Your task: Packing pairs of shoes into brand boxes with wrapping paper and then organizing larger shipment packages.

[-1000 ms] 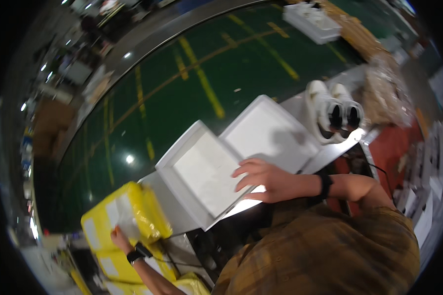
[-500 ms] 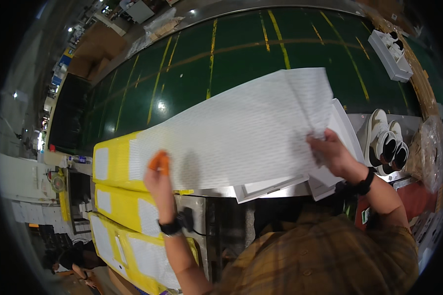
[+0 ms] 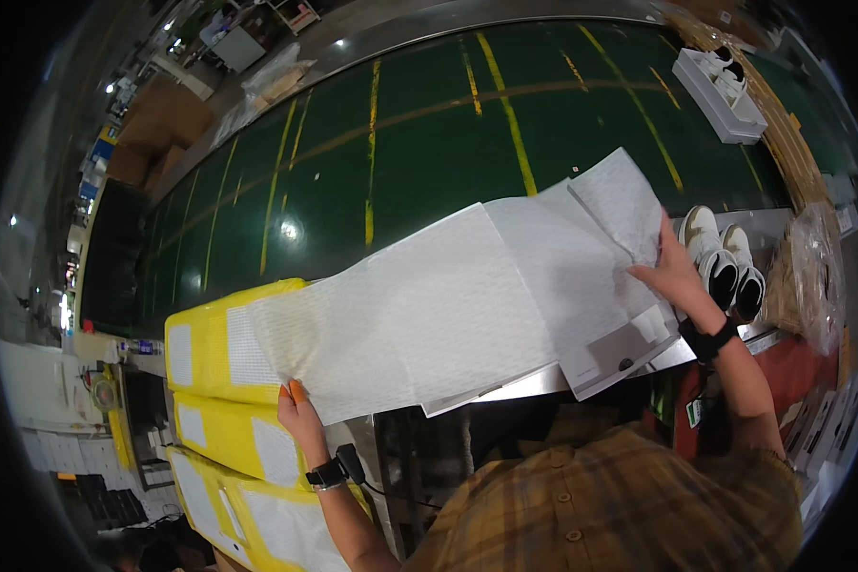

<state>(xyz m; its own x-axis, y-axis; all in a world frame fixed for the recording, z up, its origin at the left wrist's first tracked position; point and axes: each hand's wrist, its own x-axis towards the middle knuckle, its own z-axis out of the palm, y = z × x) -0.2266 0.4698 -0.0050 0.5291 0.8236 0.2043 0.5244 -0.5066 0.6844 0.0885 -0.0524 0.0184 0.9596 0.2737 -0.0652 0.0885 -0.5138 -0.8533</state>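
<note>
Left grip (image 3: 301, 418) and right grip (image 3: 679, 276) pinch opposite ends of tissue paper (image 3: 419, 305). Tiny, illegible print (image 3: 584, 373) marks the shoebox (image 3: 604, 358) at the near edge of the tabletop (image 3: 532, 383).

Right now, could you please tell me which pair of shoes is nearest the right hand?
The unboxed pair beside the right hand; the other pair sits farther off, in a white box.

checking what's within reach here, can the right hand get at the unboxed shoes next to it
Probably yes: the shoes stand just beside the right hand, with nothing visible between them. It would likely have to let go of the paper sheet first.
</note>
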